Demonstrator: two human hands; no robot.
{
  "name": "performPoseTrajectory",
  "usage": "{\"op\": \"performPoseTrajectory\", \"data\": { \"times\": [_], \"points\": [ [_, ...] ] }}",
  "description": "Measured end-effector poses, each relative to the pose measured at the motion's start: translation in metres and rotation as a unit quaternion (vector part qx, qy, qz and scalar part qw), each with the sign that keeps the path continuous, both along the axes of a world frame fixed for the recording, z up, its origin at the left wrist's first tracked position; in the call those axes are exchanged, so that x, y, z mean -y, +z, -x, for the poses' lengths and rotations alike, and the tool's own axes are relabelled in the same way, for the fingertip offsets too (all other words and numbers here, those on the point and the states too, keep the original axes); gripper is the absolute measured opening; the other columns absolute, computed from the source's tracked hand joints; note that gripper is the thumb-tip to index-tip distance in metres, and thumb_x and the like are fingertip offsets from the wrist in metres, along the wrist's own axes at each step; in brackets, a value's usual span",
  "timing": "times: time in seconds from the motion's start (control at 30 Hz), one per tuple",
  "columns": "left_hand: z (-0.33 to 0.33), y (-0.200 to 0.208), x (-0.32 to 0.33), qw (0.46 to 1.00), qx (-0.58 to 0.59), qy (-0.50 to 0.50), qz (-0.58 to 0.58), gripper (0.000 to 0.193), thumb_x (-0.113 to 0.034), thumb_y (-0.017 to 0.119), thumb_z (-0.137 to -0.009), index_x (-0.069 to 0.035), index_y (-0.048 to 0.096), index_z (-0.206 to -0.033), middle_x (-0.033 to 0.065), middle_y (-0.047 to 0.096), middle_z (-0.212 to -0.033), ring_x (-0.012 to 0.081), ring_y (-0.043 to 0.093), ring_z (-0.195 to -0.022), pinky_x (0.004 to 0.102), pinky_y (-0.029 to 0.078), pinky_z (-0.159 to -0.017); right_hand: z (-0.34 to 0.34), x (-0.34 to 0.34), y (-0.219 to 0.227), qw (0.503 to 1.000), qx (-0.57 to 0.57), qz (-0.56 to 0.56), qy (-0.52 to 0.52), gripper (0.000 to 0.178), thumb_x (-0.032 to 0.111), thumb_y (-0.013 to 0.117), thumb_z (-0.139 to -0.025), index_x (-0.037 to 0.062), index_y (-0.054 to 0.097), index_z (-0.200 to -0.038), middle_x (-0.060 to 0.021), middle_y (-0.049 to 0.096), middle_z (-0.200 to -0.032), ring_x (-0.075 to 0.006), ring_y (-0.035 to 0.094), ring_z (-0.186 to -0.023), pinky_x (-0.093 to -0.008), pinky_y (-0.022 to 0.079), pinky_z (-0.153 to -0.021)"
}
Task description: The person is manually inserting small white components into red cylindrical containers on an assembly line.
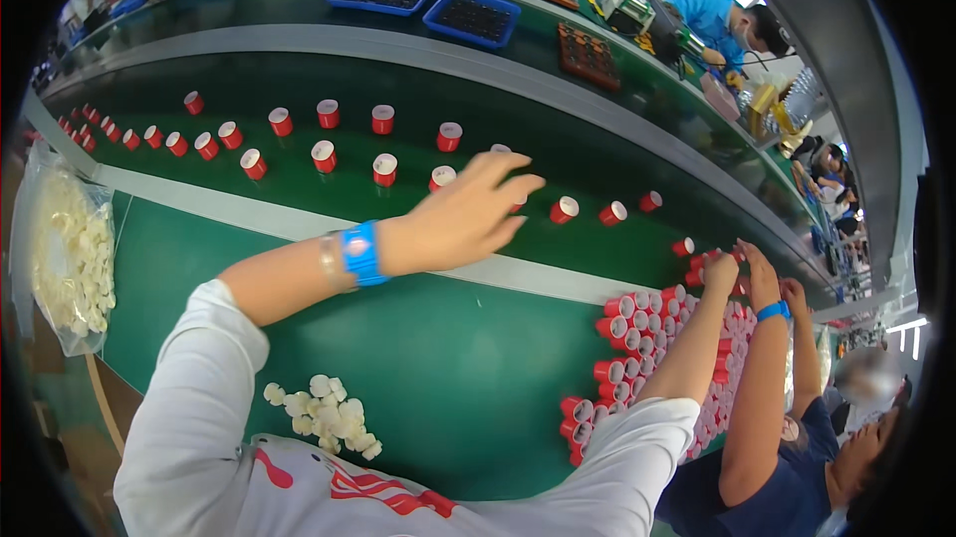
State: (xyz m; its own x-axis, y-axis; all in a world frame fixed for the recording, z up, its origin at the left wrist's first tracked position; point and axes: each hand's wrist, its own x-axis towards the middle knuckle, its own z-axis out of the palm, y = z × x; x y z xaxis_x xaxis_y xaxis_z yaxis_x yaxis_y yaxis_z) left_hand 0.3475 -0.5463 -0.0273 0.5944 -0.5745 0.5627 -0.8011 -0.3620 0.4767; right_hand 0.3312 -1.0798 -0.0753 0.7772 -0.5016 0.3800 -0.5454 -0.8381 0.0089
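Observation:
My left hand [466,210], with a blue wristband, reaches over the green conveyor belt [349,200], fingers spread and holding nothing visible. Small red cups with white tops stand in loose rows there; one red cup [442,177] is partly covered by this hand, and others show just past its fingers. At the right, my right hand [719,266] is by several red cups at the belt's near edge; its fingers are mostly hidden. Beneath that forearm lies a dense cluster of red cups [619,326] on their sides, pale open ends showing. Small white pieces [324,415] lie heaped before me.
A clear bag [75,248] of white pieces sits at the left. On my right, a co-worker's hand [762,276] reaches in close to mine. Blue trays [473,17] and a brown tray [588,54] stand on the far shelf, where other people work. A metal rail [558,283] edges the belt.

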Motion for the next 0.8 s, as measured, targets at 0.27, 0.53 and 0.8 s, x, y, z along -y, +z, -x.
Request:
{"op": "performPoseTrajectory", "data": {
  "times": [0.27, 0.53, 0.8],
  "points": [
    [0.01, 0.017, -0.089, 0.991, -0.099, 0.084, 0.009, 0.034, -0.001, 0.057, -0.081, -0.003, 0.052, -0.115, 0.0155, 0.047, -0.118, 0.0323, 0.049, -0.109, 0.0372, 0.043, -0.091, -0.02, 0.023, 0.077, 0.858, -0.196, -0.449, 0.153, 0.039, 0.001, 0.055, -0.078, 0.0018, 0.057, -0.117, -0.0206, 0.064, -0.099, -0.0291, 0.064, -0.092, -0.0385, 0.052, -0.077],
    [0.032, 0.012, -0.066, 0.969, -0.21, -0.091, 0.096, 0.054, -0.005, 0.06, -0.085, -0.003, 0.038, -0.135, 0.015, 0.043, -0.13, 0.0243, 0.052, -0.11, 0.0344, 0.047, -0.088, 0.048, -0.284, 0.115, 0.901, 0.157, -0.082, 0.395, 0.01, 0.003, 0.054, -0.083, -0.0044, 0.058, -0.079, -0.0176, 0.058, -0.092, -0.0346, 0.055, -0.086, -0.0401, 0.045, -0.077],
    [0.048, -0.004, -0.052, 0.818, -0.471, -0.313, 0.102, 0.037, -0.018, 0.063, -0.087, 0.004, 0.055, -0.116, 0.0093, 0.067, -0.086, 0.0134, 0.063, -0.084, 0.0278, 0.049, -0.08, 0.149, -0.444, 0.1, 0.891, 0.079, -0.235, 0.38, 0.008, 0.003, 0.062, -0.083, -0.0008, 0.06, -0.09, -0.0113, 0.056, -0.103, -0.0279, 0.057, -0.091, -0.0326, 0.045, -0.076]
  ]
}}
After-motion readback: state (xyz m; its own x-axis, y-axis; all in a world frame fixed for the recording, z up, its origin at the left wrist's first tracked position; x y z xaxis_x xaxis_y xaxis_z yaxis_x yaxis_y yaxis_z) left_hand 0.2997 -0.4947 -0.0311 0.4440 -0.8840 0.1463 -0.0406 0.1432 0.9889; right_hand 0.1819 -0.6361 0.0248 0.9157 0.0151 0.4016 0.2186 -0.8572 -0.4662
